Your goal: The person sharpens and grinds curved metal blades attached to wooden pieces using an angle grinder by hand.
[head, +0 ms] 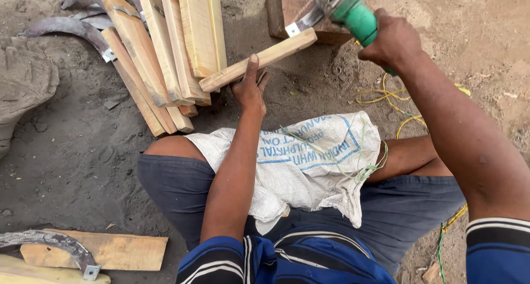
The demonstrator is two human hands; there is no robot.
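My left hand [249, 85] grips the near end of a pale wooden handle [259, 59]. It carries a curved sickle blade [307, 20] fixed by a metal band, and its far end rests on a wooden block [290, 10]. My right hand [389, 40] is closed around the green body of a power grinder [353, 14], held over the blade end above the block. I am sitting on the sandy ground with a white woven sack [309, 162] spread over my lap.
A pile of wooden-handled sickles [157, 52] lies on the ground at the upper left. A further sickle on a flat board [94, 251] lies at the lower left. Yellow cord [397, 104] trails on the sand to the right. A grey lump [22, 79] sits at the left edge.
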